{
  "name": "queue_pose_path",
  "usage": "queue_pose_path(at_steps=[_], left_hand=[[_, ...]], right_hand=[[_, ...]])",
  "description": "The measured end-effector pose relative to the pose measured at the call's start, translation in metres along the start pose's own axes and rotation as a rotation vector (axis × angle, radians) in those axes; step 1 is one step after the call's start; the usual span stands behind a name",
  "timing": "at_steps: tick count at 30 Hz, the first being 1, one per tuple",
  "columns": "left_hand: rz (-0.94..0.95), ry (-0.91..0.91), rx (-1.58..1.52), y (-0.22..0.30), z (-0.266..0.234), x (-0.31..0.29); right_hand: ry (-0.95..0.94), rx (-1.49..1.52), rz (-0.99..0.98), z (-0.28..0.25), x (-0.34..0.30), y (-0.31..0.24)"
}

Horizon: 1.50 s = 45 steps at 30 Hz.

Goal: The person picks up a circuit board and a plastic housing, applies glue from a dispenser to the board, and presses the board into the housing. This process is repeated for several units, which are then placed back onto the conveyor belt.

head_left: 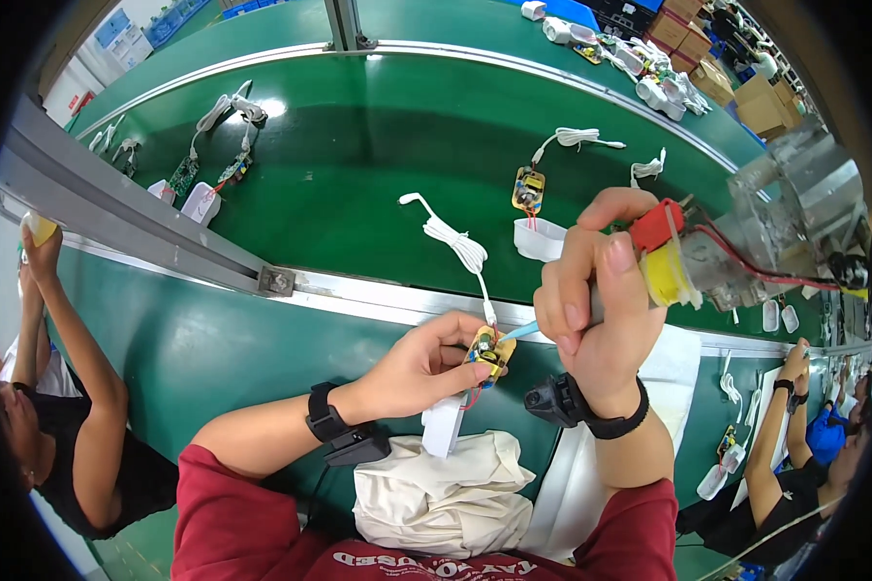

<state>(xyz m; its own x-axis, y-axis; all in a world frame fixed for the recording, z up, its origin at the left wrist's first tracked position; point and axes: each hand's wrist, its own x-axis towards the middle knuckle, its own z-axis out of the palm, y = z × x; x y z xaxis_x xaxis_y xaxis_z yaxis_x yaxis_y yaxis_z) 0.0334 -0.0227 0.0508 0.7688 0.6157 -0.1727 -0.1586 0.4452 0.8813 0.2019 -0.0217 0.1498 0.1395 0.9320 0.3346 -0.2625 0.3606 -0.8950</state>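
My left hand (419,366) pinches a small circuit board (491,356) with yellow and green parts, holding it above the bench edge. A white cable (455,245) runs from the board's top onto the green belt. Thin red wires join the board to a white plastic housing (443,426) hanging below. My right hand (601,290) is wrapped round a dispensing gun (661,274) with a red switch and yellow tape. Its blue nozzle (521,331) points left, its tip at the board's upper edge; whether it touches, I cannot tell.
Beyond a metal rail (358,298) lies the green belt (349,194), carrying another board (528,189) with its housing (540,239). Bundled cloth (443,496) lies by my lap. A metal post (136,208) stands at left. Co-workers sit on both sides. Cartons (761,105) stand far right.
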Motion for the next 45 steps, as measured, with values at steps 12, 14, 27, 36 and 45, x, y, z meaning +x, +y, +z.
queue_pose_path(at_steps=[12,14,27,36,45], left_hand=[[0.078,-0.054,-0.058,-0.015,-0.026,-0.002],[0.076,-0.07,-0.061,-0.017,-0.029,-0.003],[0.105,-0.067,-0.045,-0.024,-0.035,-0.004],[0.053,-0.072,-0.038,-0.015,-0.031,-0.003],[0.013,-0.093,-0.048,-0.008,-0.023,-0.001]], right_hand=[[-0.031,0.005,0.043,0.015,-0.004,0.024],[-0.045,0.008,0.051,0.016,-0.005,0.027],[-0.055,0.034,0.086,0.017,-0.008,0.033],[0.018,0.128,0.099,0.018,-0.006,0.026],[-0.02,0.027,0.098,0.013,-0.003,0.017]])
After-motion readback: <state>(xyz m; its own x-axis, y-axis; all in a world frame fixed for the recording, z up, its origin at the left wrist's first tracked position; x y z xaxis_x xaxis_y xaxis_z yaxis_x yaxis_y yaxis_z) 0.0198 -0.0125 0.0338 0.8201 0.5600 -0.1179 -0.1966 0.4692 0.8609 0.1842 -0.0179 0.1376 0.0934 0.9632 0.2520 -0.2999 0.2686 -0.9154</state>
